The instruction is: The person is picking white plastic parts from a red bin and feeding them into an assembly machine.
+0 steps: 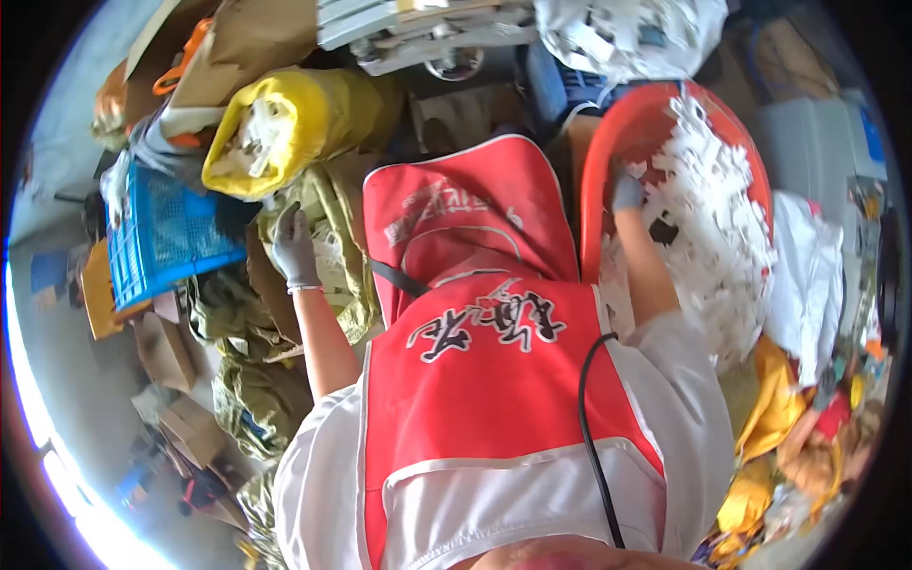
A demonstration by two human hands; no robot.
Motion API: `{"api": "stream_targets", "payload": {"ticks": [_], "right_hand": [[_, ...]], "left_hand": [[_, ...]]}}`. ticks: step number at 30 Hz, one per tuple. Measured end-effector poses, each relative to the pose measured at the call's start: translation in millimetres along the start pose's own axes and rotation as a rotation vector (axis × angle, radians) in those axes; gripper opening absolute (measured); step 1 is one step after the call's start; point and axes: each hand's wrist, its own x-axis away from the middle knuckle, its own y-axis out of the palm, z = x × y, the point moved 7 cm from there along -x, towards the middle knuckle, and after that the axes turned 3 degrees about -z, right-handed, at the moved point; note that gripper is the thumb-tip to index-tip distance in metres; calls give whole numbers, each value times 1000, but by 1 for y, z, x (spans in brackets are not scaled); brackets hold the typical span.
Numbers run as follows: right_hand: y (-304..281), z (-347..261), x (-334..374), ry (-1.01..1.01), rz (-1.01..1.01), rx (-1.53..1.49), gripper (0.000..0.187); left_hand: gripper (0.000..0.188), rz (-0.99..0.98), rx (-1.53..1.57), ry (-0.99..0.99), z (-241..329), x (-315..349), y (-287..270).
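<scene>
My left hand (292, 249), in a pale grey glove, hovers at an open olive woven sack (356, 256) with white pieces inside. Its fingers look loosely stretched, and I see nothing held in them. On the other side, my right hand (628, 193), also gloved, reaches into a big red tub (594, 180). Heaped white plastic-looking pieces (698, 199) fill much of that tub, and a small dark piece (663, 231) lies among them. The right hand is close to the tub's left wall, beside the heap; its fingers are too unclear to show a grip.
A yellow sack (356, 109) holding white pieces leans beyond my left hand. Left of it stands a blue plastic basket (171, 228). A clear bag of white pieces (632, 33) sits beyond the tub. Cardboard boxes (190, 427) lie left; a white sack (803, 285) and yellow bags (769, 404) are right.
</scene>
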Motion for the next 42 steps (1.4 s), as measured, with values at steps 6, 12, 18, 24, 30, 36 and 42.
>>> {"api": "stream_targets", "payload": {"ticks": [6,12,18,24,30,36,42], "right_hand": [[-21,54,25,-81,-17,-162,44],[-11,77,43,6,18,-217,42],[-62,59,45,201,189,-878,40],[-113,8,49,57,225,-1400,39],[-169,-57,47,-165,71,-1677,36],[-268,-181,28,-510,-7,-1714,35],[-295,-294,-9,-858,-58,-1013,34]], "left_hand": [[25,34,91,-80,11,3,-7],[22,6,83,214,102,-41,12],[21,100,-60,656,253,-70,4],[30,-95,-157,897,345,-100,51],[32,-374,-98,805,357,-131,85],[30,-167,142,869,331,-124,58],[22,1,264,516,220,-97,6]]}}
